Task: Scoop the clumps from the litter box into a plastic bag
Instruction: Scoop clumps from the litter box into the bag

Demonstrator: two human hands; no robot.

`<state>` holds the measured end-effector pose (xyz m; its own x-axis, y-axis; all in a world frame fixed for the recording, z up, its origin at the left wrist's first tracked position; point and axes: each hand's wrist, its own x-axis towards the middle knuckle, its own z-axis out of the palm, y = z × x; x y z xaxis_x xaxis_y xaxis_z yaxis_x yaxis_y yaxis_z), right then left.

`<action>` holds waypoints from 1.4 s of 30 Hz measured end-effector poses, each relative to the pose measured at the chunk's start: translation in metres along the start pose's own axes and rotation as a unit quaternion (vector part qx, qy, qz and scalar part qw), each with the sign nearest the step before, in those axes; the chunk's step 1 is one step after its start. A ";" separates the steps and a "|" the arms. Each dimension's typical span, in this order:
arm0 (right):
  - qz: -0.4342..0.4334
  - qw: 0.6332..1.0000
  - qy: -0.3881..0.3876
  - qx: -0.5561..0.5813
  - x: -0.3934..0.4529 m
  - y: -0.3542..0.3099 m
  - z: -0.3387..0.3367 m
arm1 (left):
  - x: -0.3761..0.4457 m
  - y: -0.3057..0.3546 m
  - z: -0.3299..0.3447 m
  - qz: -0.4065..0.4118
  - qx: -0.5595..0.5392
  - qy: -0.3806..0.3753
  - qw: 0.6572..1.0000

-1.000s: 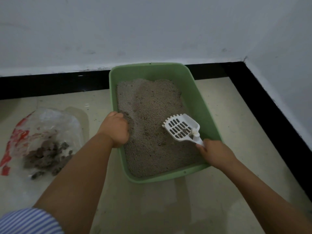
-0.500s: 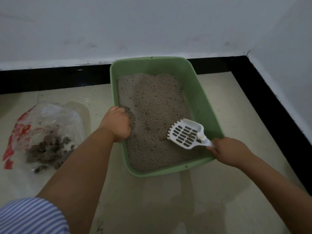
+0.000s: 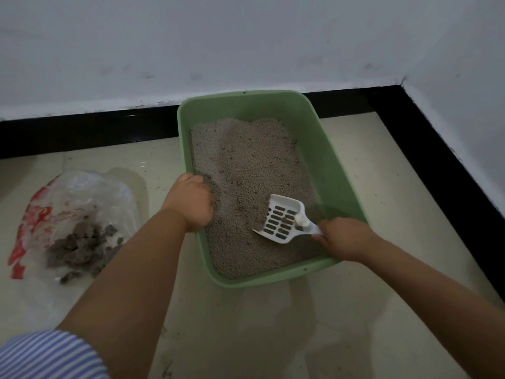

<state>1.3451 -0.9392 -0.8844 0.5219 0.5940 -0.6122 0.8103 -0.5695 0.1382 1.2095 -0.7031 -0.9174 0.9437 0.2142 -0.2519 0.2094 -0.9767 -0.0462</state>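
R hand (image 3: 345,237) grips the handle of the white scoop (image 3: 281,220), fingers curled round it. The scoop head sits tilted over the litter (image 3: 246,165) at the near-right part of the green box (image 3: 328,160), w/ a small dark bit or two on its slots; can't tell if they're clumps or shadow. L hand (image 3: 191,203) holds the box's left rim, fingers curled over the edge into the litter side. The box stands on the floor (image 3: 273,324) against the wall (image 3: 246,36), near the corner.

The bag (image 3: 79,203), clear w/ red print, lies flat on the floor, left of the box and apart from it, w/ a pile of grey clumps (image 3: 82,244) already inside. So the task looks well along, and this looks like another sift pass.

Risks, as I judge them:
- Bag lies slack and flat, mouth not held open. The L hand is busy on the rim, so a load carried over could miss and spill on the floor.
- Carry path crosses the L arm and bare floor; a tilted scoop would drop bits en route.
- Too little shaking means clean litter goes to the bag; too much breaks soft clumps thru the slots.
- Digging hard near the right wall may shove the box if the L hand slackens.
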 end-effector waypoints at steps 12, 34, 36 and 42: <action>0.071 0.961 0.038 0.263 0.063 -0.097 0.015 | 0.000 0.000 0.001 0.000 -0.024 0.005 1.000; 0.078 0.915 0.218 0.329 0.077 -0.098 -0.007 | 0.000 0.000 -0.002 -0.001 -0.038 -0.003 0.999; 0.090 0.905 0.235 0.342 0.068 -0.094 -0.007 | 0.000 0.000 -0.002 -0.004 -0.035 -0.007 0.999; 0.087 0.917 0.209 0.328 0.048 -0.087 0.000 | -0.001 0.000 -0.002 -0.007 -0.019 -0.006 1.000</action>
<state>1.2999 -0.8605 -0.9259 0.7956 0.5496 -0.2550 0.4422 -0.8144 -0.3757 1.2093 -0.7035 -0.9151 0.9375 0.2267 -0.2639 0.2315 -0.9727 -0.0130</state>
